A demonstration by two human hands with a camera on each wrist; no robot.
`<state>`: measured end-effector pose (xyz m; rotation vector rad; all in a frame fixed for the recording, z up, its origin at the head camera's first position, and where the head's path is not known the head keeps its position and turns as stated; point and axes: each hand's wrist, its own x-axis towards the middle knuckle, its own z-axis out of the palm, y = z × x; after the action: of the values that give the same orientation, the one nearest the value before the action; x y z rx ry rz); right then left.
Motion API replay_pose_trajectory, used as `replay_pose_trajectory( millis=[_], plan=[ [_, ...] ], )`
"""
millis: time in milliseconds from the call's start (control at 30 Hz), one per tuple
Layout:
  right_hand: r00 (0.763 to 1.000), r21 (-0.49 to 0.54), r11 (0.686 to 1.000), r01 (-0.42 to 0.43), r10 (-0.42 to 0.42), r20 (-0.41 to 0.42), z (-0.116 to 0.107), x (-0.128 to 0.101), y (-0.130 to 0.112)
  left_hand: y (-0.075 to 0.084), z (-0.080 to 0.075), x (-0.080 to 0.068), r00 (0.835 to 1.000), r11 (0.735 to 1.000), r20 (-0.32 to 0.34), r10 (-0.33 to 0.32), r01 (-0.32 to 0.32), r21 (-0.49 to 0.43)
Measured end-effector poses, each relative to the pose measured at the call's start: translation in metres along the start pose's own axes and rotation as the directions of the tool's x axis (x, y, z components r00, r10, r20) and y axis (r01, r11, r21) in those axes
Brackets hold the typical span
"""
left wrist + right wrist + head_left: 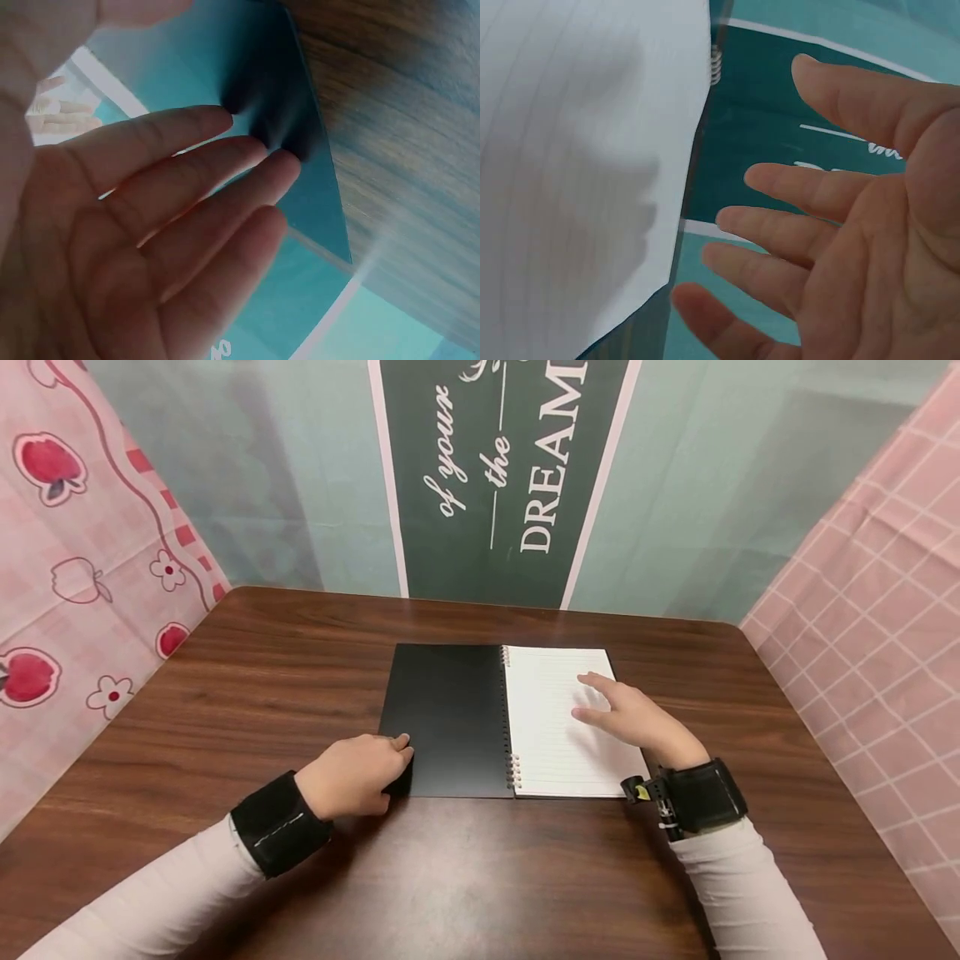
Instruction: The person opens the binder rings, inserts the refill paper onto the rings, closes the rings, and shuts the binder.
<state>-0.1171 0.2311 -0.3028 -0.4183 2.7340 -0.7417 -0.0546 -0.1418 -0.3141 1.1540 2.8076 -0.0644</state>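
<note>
A spiral notebook [510, 722] is seen lying open and flat near the middle of the wooden bench [225, 693], its black cover [446, 718] turned out to the left and a lined white page [558, 727] to the right of the wire binding.

In the head view the left hand [358, 774] is placed at the near left corner of the cover, fingertips touching its edge; only the back of the hand is shown there. The left wrist view supplies what is missed: the fingers [195, 172] are stretched out straight with their tips against the dark cover, nothing being clasped, so the grip is wide.

The right hand [637, 718] is held over the right part of the page, fingers spread and relaxed. In the right wrist view the open palm and parted fingers [810, 187] are shown just apart from the page edge, a shadow being cast on the paper; whether the page is touched cannot be told. This grip is also wide.

Bare bench is left on all sides of the notebook, widest to the left and toward the person. Cloth hangings [82, 527] are set close along the bench's far and side edges.
</note>
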Motion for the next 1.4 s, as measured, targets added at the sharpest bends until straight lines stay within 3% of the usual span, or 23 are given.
replay_pose_trajectory(
  millis=[233, 367, 567, 700, 933, 1167, 1267, 1400],
  plan=[
    [0.994, -0.007, 1.0, -0.024, 0.025, 0.107, 0.003, 0.001, 0.006, 0.003, 0.007, 0.002, 0.993, 0.986, -0.069, 0.096, -0.085, 0.141],
    [0.991, -0.029, 0.999, -0.018, 0.021, 0.13, 0.005, 0.001, 0.008, 0.005, 0.006, 0.004, 0.992, 0.975, -0.034, 0.119, -0.11, 0.195],
    [0.988, -0.075, 0.997, -0.024, 0.035, 0.153, 0.006, 0.001, 0.009, 0.008, 0.006, 0.006, 0.993, 0.975, -0.006, 0.114, -0.111, 0.19],
    [0.984, -0.105, 0.994, -0.015, 0.034, 0.177, 0.007, 0.001, 0.009, 0.008, 0.013, 0.002, 0.99, 0.972, -0.078, 0.12, -0.101, 0.21],
    [0.986, -0.165, 0.986, -0.001, 0.028, 0.163, 0.009, 0.001, 0.006, -0.003, 0.015, -0.006, 0.953, 0.95, -0.236, 0.191, -0.119, 0.289],
    [0.987, -0.186, 0.982, 0.005, 0.024, 0.157, 0.009, 0.002, 0.005, 0.0, -0.003, -0.017, 0.947, 0.917, -0.265, 0.181, -0.065, 0.395],
    [0.987, -0.185, 0.983, 0.005, 0.024, 0.156, 0.009, 0.002, 0.006, 0.001, -0.013, -0.019, 0.923, 0.905, -0.324, 0.207, -0.054, 0.423],
    [0.987, -0.183, 0.983, 0.001, 0.029, 0.159, 0.009, 0.002, 0.008, 0.004, -0.026, -0.017, 0.868, 0.897, -0.427, 0.253, -0.046, 0.439]
  ],
)
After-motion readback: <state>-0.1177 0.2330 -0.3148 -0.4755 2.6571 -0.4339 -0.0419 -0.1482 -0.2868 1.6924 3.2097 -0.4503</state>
